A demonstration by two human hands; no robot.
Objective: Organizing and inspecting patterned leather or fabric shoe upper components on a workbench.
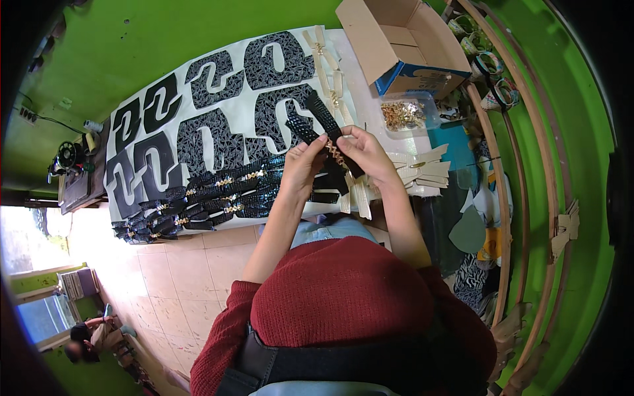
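Over the near edge of the table, both hands hold a black textured shoe strap (pixel 323 113) with a gold zigzag ornament (pixel 335 152) at its middle. My left hand (pixel 304 164) pinches it from the left, thumb close to the ornament. My right hand (pixel 367 153) grips the other side, with its thumb pressed on the strap beside the gold piece. The strap's ends fan out above and below the fingers. To the left lie rows of similar black straps (pixel 254 195) with gold ornaments. Cream straps (pixel 422 173) are spread just right of my right hand.
Black patterned cut-out pieces (pixel 210 78) cover the white tabletop. More cream straps (pixel 335 99) lie beyond my hands. A clear tray of gold ornaments (pixel 404 115) sits at the right, below an open cardboard box (pixel 422 33). Wooden rails (pixel 522 158) run along the right wall. Another person (pixel 102 330) is at lower left.
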